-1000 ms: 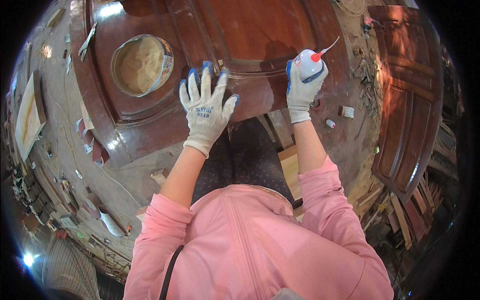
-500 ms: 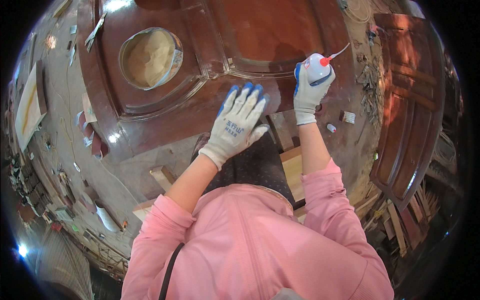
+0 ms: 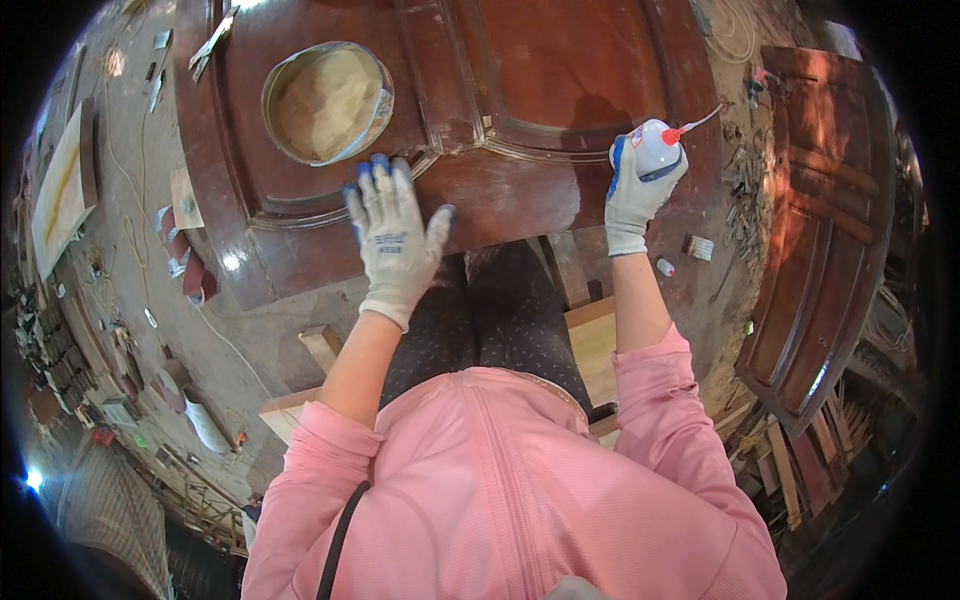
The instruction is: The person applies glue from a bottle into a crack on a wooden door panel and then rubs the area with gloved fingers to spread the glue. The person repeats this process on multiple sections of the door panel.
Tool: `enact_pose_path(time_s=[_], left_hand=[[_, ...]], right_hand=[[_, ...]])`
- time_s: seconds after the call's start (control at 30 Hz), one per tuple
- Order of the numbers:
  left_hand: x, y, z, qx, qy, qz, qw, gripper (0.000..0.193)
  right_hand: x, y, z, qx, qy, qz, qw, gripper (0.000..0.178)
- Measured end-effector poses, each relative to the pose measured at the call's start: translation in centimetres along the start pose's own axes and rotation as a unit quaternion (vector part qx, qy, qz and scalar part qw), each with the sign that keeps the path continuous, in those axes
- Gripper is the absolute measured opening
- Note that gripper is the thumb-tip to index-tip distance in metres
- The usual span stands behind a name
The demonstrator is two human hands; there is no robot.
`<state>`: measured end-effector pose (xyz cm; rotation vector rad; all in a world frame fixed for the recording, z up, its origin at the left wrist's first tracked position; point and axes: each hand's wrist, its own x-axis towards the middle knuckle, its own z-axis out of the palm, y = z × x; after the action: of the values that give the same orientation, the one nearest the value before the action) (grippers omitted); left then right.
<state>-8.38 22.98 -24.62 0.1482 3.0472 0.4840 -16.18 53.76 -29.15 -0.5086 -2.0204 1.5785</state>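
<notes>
A dark red-brown panelled wooden door (image 3: 520,195) lies flat in front of me. My left hand (image 3: 392,230), in a white glove with blue fingertips, is over its near edge with the fingers spread and nothing in it. Just beyond those fingertips, a round tub (image 3: 375,130) of pale tan powder rests on the door. My right hand (image 3: 637,195), gloved the same way, is wrapped round a white squeeze bottle (image 3: 655,148) with a red cap and a thin nozzle pointing up and right. This bottle is held above the door's right part.
Another panelled door (image 3: 810,230) leans at the right, beside wood scraps (image 3: 790,470). A rolled strip of sandpaper (image 3: 185,255) hangs near the door's left corner. On the floor lie a small white bottle (image 3: 665,267) and a small block (image 3: 700,248). Thin cord (image 3: 135,245) trails at the left.
My left hand has moved left across the door's near edge, toward the tub. My right hand keeps hold of the bottle, and the whole view has shifted slightly.
</notes>
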Motion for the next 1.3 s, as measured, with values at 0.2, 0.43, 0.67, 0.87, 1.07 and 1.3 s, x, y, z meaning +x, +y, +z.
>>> enact_pose_path(time_s=[0.2,0.43,0.67,0.87,1.07,1.3], left_hand=[[-1.3,3.3,-0.6,-0.193,-0.01,0.245,0.95,0.046],[0.0,-2.2,-6.1,-0.294,0.136,-0.178,0.929,0.018],[5.4,-11.5,-6.8,-0.446,0.133,-0.221,0.857,0.046],[8.3,-10.5,-5.4,-0.552,0.06,-0.192,0.809,0.042],[10.2,-2.6,-1.8,-0.529,0.048,-0.117,0.839,0.046],[15.4,5.3,0.5,-0.544,-0.008,-0.12,0.83,0.047]], right_hand=[[0.0,-0.3,0.1,0.032,0.008,0.015,0.999,0.065],[-3.7,-2.8,-3.0,0.017,0.028,0.033,0.999,0.06],[-13.8,-2.7,-8.8,-0.004,0.018,0.122,0.992,0.068],[-16.9,-4.5,-11.0,-0.037,0.055,0.141,0.988,0.068],[-15.8,-3.7,-12.6,-0.034,0.072,0.139,0.987,0.066],[-12.0,-4.7,-11.5,0.006,0.045,0.151,0.988,0.065]])
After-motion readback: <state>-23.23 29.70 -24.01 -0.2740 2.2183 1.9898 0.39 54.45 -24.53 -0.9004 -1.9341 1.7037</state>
